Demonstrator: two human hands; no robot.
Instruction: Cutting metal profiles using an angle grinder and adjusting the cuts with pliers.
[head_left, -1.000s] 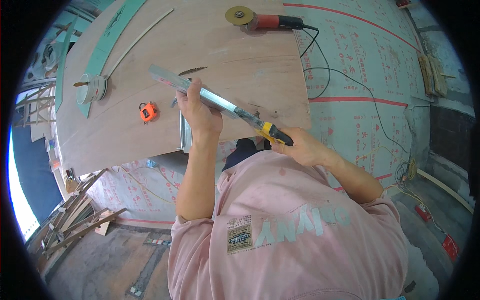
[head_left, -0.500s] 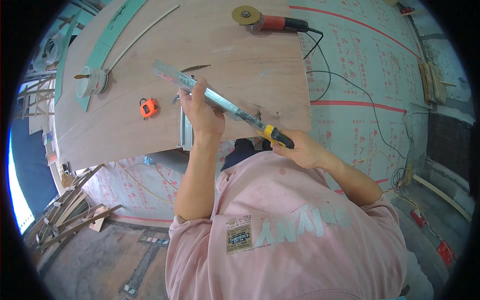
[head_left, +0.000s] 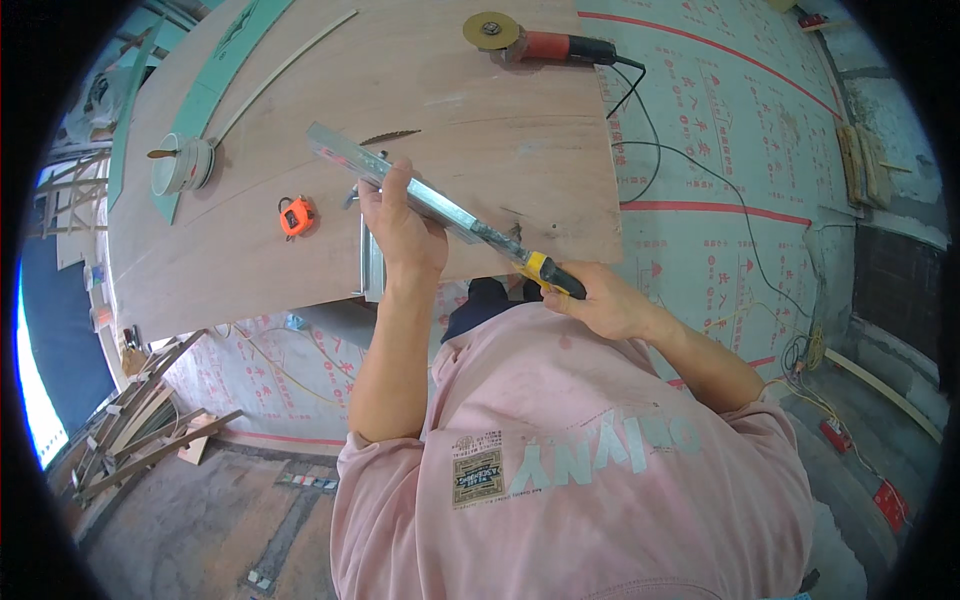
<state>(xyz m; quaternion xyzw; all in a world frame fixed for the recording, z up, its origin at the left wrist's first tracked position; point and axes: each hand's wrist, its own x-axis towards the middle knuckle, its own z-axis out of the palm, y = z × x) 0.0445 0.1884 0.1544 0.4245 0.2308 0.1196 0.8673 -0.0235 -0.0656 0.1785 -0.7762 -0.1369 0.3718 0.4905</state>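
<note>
My left hand [head_left: 405, 228] is closed around a silvery metal channel [head_left: 445, 208], held up at a slant above the worktable. A tool with a yellow-and-black handle [head_left: 540, 266] meets the channel's lower right end; its exact kind I cannot make out. My right hand [head_left: 605, 300] grips that handle in front of my body. Below the left hand, a second metal piece [head_left: 373, 265] lies at the table's near edge, partly covered by my wrist. Just beyond the channel rests a thin brown serrated blade [head_left: 392, 136].
On the plywood tabletop [head_left: 300, 270] are an orange tape measure [head_left: 296, 216], a white tub [head_left: 185, 165] and a green board strip [head_left: 230, 70]. An angle grinder [head_left: 545, 45] sits at the far right, its cord trailing over the side. Scrap lumber [head_left: 150, 430] is piled at lower left.
Almost nothing differs. The channel and the tool have shifted very slightly, with both hands keeping their grip.
</note>
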